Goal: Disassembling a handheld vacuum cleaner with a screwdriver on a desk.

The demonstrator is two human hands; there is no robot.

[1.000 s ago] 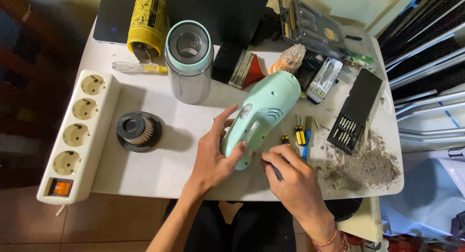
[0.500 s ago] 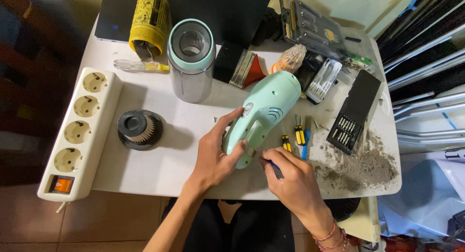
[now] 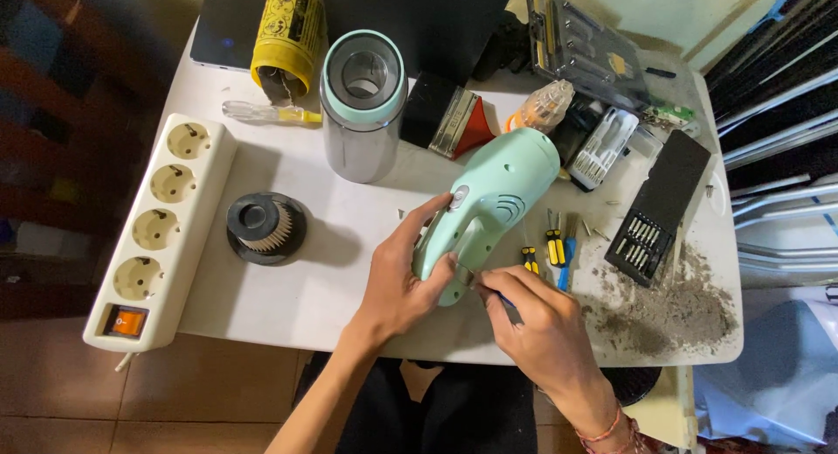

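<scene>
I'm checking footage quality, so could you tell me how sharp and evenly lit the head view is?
Head view: the left hand, right hand and mint handheld vacuum are sharp and evenly lit; soft shadows fall beside the round filter; the left edge is dark and blurred; the power strip bows from wide-angle distortion.

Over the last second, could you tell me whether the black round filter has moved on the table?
No. The black round filter still sits just right of the power strip, level with its lower sockets, apart from both hands.
</scene>
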